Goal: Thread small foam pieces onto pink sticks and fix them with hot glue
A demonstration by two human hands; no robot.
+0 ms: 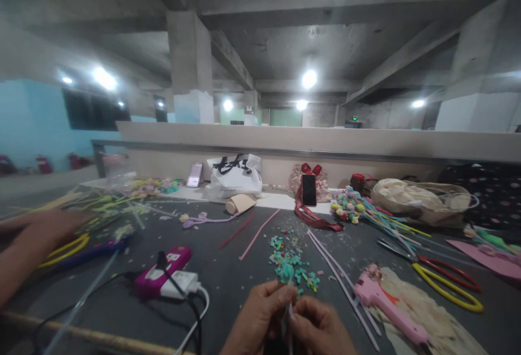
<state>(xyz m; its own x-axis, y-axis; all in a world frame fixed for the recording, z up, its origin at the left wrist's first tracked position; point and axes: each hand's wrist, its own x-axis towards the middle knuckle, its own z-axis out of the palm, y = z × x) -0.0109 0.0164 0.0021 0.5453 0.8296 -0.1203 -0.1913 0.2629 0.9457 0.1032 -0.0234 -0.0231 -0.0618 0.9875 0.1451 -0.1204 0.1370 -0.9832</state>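
Note:
At the bottom middle, my left hand (262,309) and my right hand (319,325) are side by side, fingers pinched together. Both grip a thin, pale pipe cleaner (290,322) that runs down between them. A round teal tuft (286,272) shows just above my left fingertips; I cannot tell whether it sits on the stem or lies behind it. Small teal clippings (279,243) with bits of red and yellow are scattered on the dark table beyond my hands. To their right lie long lilac pipe cleaners (340,273).
A pink glue gun (388,303) and scissors (445,284) lie at right. A magenta power strip (169,268) with cables is at left. Another person's arm (36,241) reaches in at far left. Behind are a phone (309,189), a white bag (236,178) and bunched pipe-cleaner flowers (350,205).

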